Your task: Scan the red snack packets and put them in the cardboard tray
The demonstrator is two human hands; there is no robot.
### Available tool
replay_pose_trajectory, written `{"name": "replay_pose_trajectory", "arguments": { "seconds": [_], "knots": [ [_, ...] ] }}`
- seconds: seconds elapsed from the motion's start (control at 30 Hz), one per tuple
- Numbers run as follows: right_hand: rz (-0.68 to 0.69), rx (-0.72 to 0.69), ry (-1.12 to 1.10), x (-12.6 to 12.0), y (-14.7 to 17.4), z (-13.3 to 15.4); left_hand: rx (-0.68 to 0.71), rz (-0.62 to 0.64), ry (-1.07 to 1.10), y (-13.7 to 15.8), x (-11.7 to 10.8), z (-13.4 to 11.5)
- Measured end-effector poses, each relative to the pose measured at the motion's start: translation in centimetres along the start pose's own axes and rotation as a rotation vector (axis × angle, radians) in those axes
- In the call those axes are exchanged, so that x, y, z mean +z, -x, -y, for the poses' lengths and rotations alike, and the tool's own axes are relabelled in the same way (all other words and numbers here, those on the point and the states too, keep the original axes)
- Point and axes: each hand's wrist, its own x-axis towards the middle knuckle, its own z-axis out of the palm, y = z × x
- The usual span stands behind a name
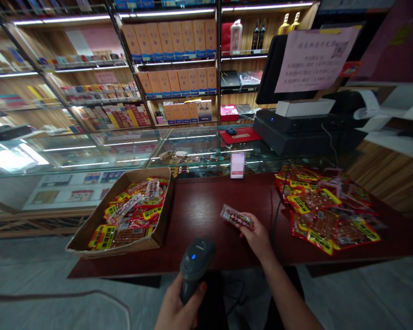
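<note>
Wrapped around the handle of a dark grey barcode scanner (198, 257) is my left hand (182, 300); a blue light glows on the scanner's top. My right hand (256, 233) pinches the right end of a small clear snack packet (234, 217) with dark reddish contents, held above the dark red table. To the left, an open cardboard box (165, 201) holds many red and yellow snack packets (134, 213). A loose pile of similar red and yellow packets (321, 220) lies on the table's right side, apart from my right hand.
The dark red table (192, 201) stands against a glass display counter (189, 137). On it are a monitor (273, 68) with a pink paper sign (313, 59), a black base unit (296, 130) and a mouse (231, 131) on a red mat. A dark cable (278, 206) crosses the table.
</note>
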Motion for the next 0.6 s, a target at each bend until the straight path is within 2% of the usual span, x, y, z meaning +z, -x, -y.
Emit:
{"name": "replay_pose_trajectory", "arguments": {
  "seconds": [0.27, 0.6],
  "knots": [
    [0.019, 0.003, -0.124, -0.19, 0.04, 0.59, 0.011, 0.001, 0.010, -0.22, 0.37, -0.27],
    [0.010, -0.008, -0.103, -0.22, 0.08, 0.64, 0.009, 0.024, -0.055, 0.09, -0.20, -0.68]
  ]
}}
